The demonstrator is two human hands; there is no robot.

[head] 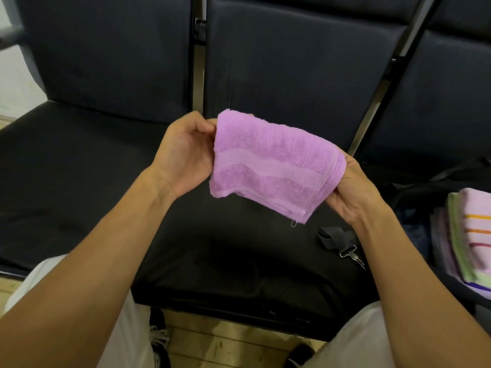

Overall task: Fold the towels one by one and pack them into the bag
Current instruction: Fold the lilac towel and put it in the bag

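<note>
Hands worked together in mid-air above the seat: left hand pinched the purple towel at its top corner, right hand gripped the folded edge. Matching corners squarely before packing into the bag would probably keep it flat.

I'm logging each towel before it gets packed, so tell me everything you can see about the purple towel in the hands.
The purple towel is small, lilac terry cloth with a flat woven band across it and stitched hems. It is folded into layers and held in the air above the black seat, tilted down to the right. The left hand pinches its upper left edge; the right hand grips its right side. A loose thread loop hangs from the lower corner.
</note>
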